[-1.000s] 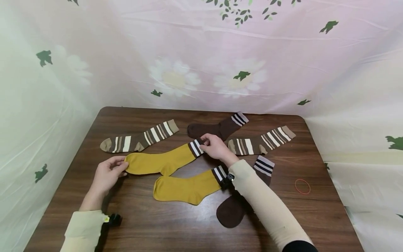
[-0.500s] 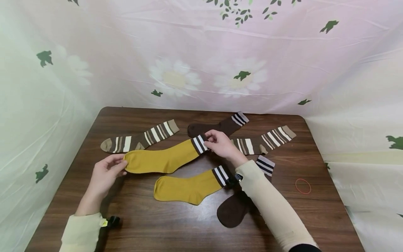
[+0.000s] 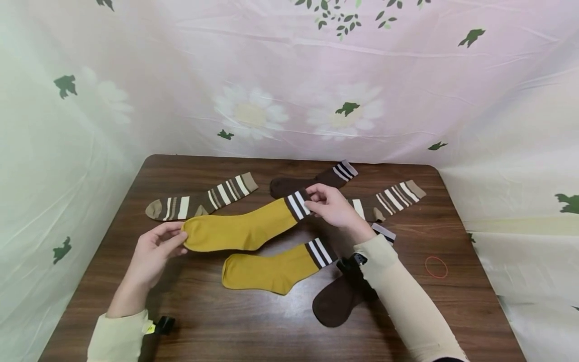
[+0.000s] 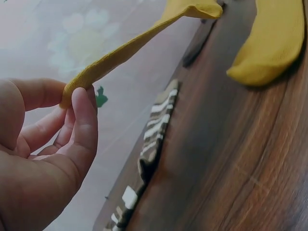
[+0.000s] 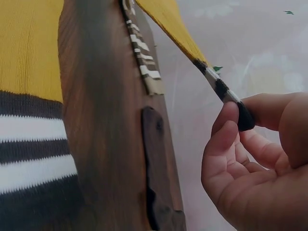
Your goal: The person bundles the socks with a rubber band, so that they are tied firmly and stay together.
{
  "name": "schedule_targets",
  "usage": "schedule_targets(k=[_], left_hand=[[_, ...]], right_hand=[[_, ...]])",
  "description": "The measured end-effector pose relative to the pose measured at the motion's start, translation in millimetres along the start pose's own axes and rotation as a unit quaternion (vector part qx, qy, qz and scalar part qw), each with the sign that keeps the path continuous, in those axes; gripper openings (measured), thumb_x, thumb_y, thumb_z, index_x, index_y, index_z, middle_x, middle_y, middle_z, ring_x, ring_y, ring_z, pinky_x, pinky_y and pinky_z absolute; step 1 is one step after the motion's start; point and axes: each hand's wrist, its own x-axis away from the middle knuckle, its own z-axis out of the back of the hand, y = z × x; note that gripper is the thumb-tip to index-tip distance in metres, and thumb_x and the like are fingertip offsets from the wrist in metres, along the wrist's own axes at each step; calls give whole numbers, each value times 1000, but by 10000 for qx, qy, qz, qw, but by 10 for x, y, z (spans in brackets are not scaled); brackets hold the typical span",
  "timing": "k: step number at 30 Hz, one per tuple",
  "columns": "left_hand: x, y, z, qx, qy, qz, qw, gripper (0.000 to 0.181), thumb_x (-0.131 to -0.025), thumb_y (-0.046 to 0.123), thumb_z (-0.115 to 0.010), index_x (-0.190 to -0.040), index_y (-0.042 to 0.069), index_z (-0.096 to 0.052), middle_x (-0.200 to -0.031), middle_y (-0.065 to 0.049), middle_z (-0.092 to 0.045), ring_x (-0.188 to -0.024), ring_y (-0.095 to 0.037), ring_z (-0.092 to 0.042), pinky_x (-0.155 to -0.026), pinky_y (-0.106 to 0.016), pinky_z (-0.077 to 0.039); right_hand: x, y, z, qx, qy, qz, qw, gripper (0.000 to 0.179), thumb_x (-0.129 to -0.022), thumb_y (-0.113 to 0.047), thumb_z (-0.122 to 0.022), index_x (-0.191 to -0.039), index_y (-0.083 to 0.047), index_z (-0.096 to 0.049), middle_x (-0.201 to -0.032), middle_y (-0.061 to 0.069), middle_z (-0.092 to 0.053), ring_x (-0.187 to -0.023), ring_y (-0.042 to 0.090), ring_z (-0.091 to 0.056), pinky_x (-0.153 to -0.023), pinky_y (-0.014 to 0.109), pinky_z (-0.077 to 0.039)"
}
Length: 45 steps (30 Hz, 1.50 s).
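Note:
A yellow sock (image 3: 239, 230) with a dark cuff and white stripes is stretched between both hands, lifted above the table. The left hand (image 3: 151, 251) pinches its toe between thumb and fingers, as the left wrist view also shows. At the other end, the right hand (image 3: 333, 207) pinches the striped cuff; in the right wrist view the cuff (image 5: 226, 94) is seen edge-on between thumb and fingers. Below it a second yellow sock (image 3: 267, 272) lies flat on the table, its cuff near the right wrist.
Brown-and-white striped socks lie at the back left (image 3: 203, 198) and, partly hidden, at the right (image 3: 393, 201). One dark brown sock (image 3: 289, 186) is at the back; another dark sock (image 3: 334, 304) lies under the right forearm. A red rubber band (image 3: 436, 267) rests on the table at right.
The right hand has moved right and slightly away with the cuff, pulling the yellow sock straighter and off the table. The left hand has stayed nearly in place on the toe.

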Motion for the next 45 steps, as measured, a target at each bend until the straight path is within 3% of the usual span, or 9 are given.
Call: schedule_targets(k=[7,18,24,33,40,45], left_hand=[[81,25,-97,251,-342,-149,9990,15,-100,-2,-67,-115,-1,-71,-97,2,-72,-80,-10,-70,-67,-25,-61],[145,-67,-221,302,-785,-44,9964,15,-100,-4,-66,-116,-2,-68,-97,2,-73,-80,-10,-71,-68,-27,-62],[173,-116,-291,228,-965,186,9949,18,-101,-1,-66,-119,-7,-64,-98,2,-73,-82,-11,-72,-69,-27,-62],[224,-208,-363,103,-1254,608,9902,33,-102,1,-66,-127,-18,-54,-99,0,-72,-82,-11,-72,-70,-27,-62],[255,-285,-378,-50,-1376,1033,9851,39,-103,2,-64,-132,-19,-51,-103,-5,-70,-86,-11,-71,-72,-28,-63],[260,-353,-401,-165,-1543,1151,9812,40,-103,4,-65,-133,-19,-52,-106,-8,-70,-88,-11,-71,-73,-29,-63]], right_hand=[[160,-7,153,-14,-55,65,10000,34,-102,-6,-67,-133,5,-61,-101,14,-65,-79,20,-65,-72,30,-59],[364,142,310,47,-176,-39,9998,33,-102,-7,-68,-132,6,-61,-102,15,-62,-82,16,-63,-73,28,-59],[471,216,352,-95,-150,-52,9998,34,-101,-4,-68,-131,9,-60,-102,16,-62,-79,14,-63,-72,29,-59],[615,365,364,-162,-170,-393,9990,35,-101,-5,-68,-132,8,-59,-104,14,-61,-81,15,-62,-72,31,-60],[722,446,340,-296,-379,-475,9977,36,-100,-5,-69,-131,10,-57,-103,18,-66,-80,15,-64,-71,31,-59],[775,530,315,-325,-511,-618,9962,36,-100,-4,-69,-131,10,-57,-102,17,-68,-80,14,-65,-70,33,-60]])
